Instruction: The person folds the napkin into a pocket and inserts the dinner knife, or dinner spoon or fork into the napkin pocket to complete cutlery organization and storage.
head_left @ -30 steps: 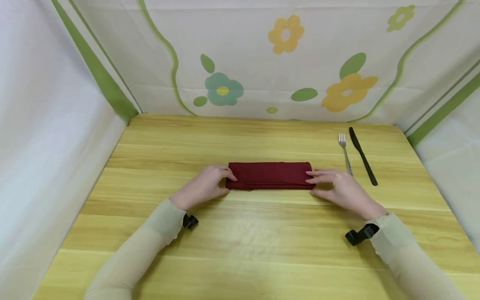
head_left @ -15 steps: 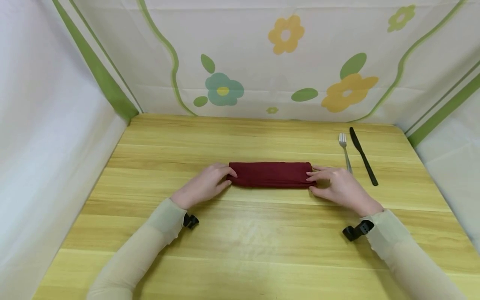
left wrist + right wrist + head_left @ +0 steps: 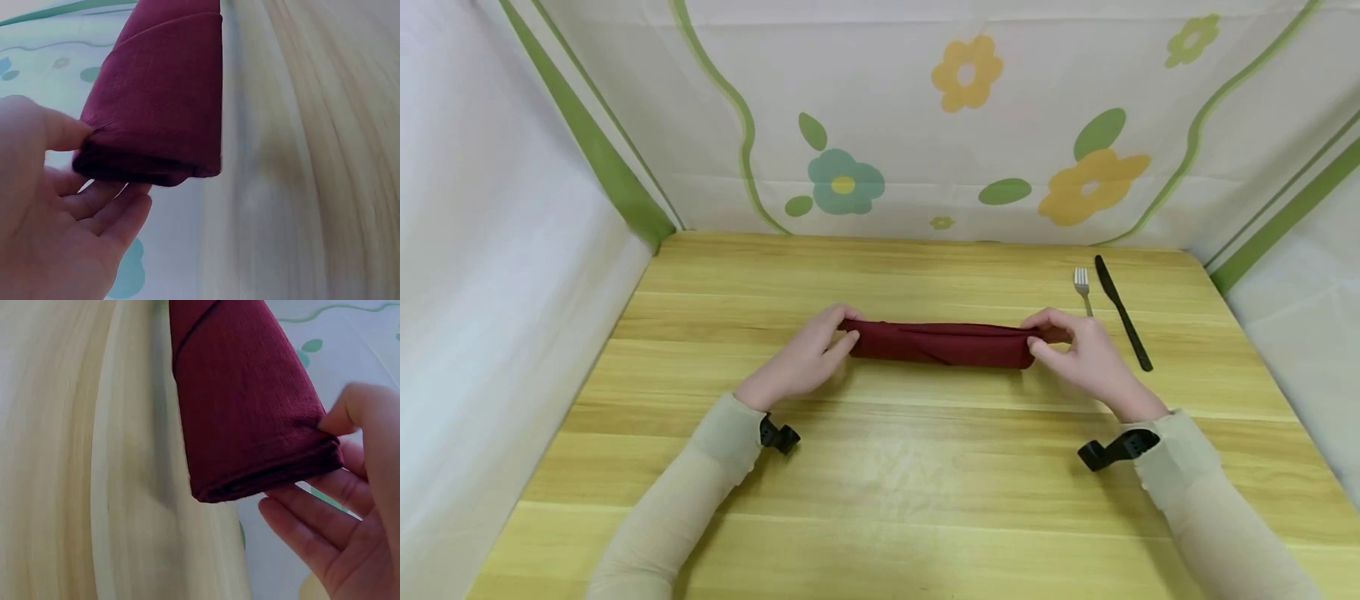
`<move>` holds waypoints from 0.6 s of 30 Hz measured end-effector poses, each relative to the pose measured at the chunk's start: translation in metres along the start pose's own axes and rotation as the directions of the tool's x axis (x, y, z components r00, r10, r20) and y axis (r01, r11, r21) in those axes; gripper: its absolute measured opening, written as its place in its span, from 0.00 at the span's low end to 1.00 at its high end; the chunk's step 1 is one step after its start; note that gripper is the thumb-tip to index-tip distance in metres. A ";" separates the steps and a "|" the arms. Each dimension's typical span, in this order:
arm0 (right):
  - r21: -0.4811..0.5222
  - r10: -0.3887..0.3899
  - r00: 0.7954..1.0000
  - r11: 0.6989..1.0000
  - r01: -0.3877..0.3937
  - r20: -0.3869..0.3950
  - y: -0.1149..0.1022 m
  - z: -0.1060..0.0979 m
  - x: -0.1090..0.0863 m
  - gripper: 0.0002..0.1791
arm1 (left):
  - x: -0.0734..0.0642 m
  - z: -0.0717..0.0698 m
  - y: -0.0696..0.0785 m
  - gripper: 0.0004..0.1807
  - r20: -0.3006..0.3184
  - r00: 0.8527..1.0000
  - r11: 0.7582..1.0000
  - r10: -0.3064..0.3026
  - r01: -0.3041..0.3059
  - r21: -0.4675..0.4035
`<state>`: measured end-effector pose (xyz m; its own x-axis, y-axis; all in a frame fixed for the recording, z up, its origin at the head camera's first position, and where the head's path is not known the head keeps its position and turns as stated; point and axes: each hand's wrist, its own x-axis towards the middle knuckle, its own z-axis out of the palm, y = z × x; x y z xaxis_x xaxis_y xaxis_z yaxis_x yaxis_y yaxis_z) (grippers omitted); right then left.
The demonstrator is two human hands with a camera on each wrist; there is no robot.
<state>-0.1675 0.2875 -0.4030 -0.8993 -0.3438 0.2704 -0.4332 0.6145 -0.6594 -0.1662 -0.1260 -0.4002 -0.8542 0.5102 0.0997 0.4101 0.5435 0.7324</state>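
Note:
A dark red folded cloth (image 3: pixel 940 344) is held up lengthwise between both hands, its near face tilted towards the head camera. At its left end, my left hand (image 3: pixel 808 354) pinches the upper edge between thumb and fingers. The right hand (image 3: pixel 1086 358) grips the opposite end the same way. In the left wrist view the cloth (image 3: pixel 162 94) shows its layered end, with the thumb on top and fingers beneath. Stacked layers also show at the end of the cloth (image 3: pixel 250 406) in the right wrist view, and a shadowed strip of table lies below it.
A fork (image 3: pixel 1082 283) lies behind the right hand, which hides part of its handle. Right of it is a black knife (image 3: pixel 1122 312). The wooden table (image 3: pixel 880 483) meets white curtain-like walls (image 3: pixel 917 125) with printed flowers at the back and sides.
The cloth lay flat on the table with fingers on its ends. Both hands have since gripped the ends, lifted it and tilted it up. Fork and knife stay put.

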 end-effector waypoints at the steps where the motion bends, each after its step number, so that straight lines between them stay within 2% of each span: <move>1: 0.021 0.018 1.000 1.000 -0.019 0.004 -0.002 0.000 0.000 0.10 | 0.000 0.000 0.001 0.17 -0.010 1.000 1.000 -0.011 0.010 -0.021; 7: 0.162 0.101 0.994 0.981 -0.107 0.042 -0.008 0.004 0.001 0.15 | 0.002 0.001 0.003 0.17 -0.083 0.996 0.994 -0.016 0.006 -0.113; 11: 0.286 0.137 0.986 0.945 -0.160 0.098 -0.005 0.012 0.003 0.17 | 0.003 0.006 0.002 0.17 -0.107 0.992 0.983 -0.071 0.052 -0.176; 14: 0.308 0.158 0.979 0.932 -0.192 0.133 -0.001 0.018 0.004 0.18 | 0.003 0.012 -0.002 0.18 -0.089 0.989 0.978 -0.119 0.101 -0.184; 18: 0.261 0.189 0.968 0.938 -0.228 0.165 0.005 0.024 0.005 0.19 | 0.002 0.019 -0.008 0.21 -0.003 0.986 0.973 -0.168 0.165 -0.164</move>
<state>-0.1727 0.2721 -0.4215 -0.9425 -0.3334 0.0216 -0.1857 0.4690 -0.8635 -0.1657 -0.1168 -0.4188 -0.9119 0.4098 -0.0223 0.2056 0.5032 0.8393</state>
